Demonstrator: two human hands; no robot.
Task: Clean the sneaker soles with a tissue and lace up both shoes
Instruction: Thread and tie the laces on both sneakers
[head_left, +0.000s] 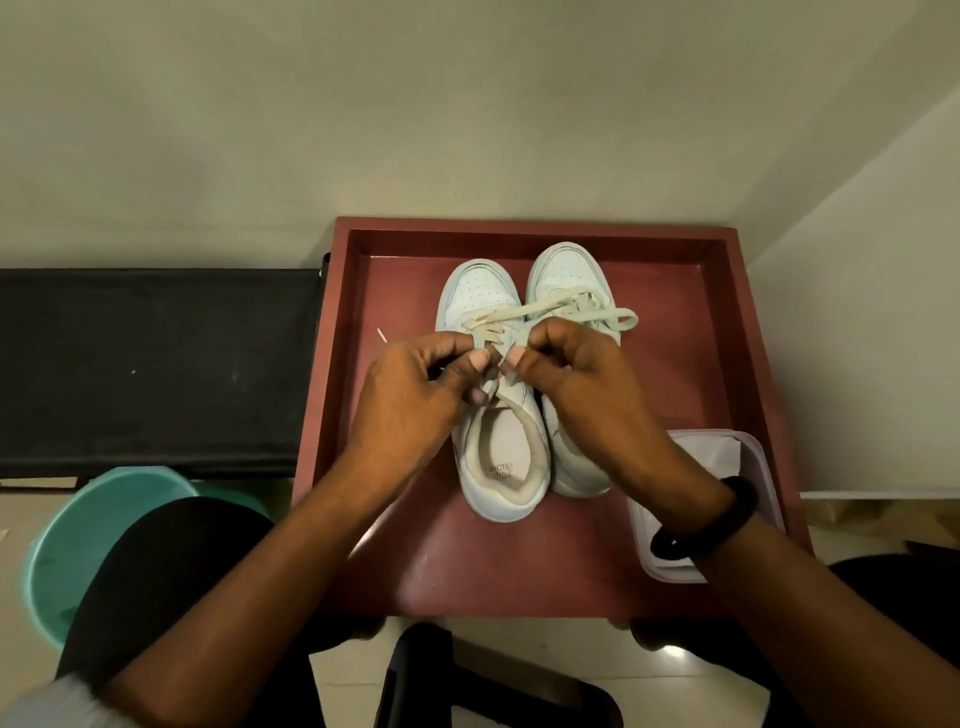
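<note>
Nearest, at 7 o'clock of the view: teal bucket on the floor, partly behind a dark-clothed knee.

Item: red-brown tray, raised rim, filling the centre of the view.

Item: translucent plastic container at 4 o'clock on the tray, white tissue lying inside; the right forearm crosses over it. Black wristband on that wrist.

Item: left hand, at tray centre, thumb and forefinger curled and pinching a fold of the lace.

Item: right hand, just beside the left with the fingertips nearly meeting, fingers likewise curled and pinching the same lace.

Item: left sneaker, white, upright on its sole, heel toward 6 o'clock, toe toward 12; both hands work above its tongue.

Item: right sneaker, white, touching its partner on the 3 o'clock side, set slightly farther up the tray. The lace runs from the hands across its upper, and a loop hangs over at 2 o'clock of the pair.

Item: loose lace tip showing at 10 o'clock of the left hand.

Item: black bench at 9 o'clock, beside the tray.

Farthest: pale wall at 12 o'clock.
</note>
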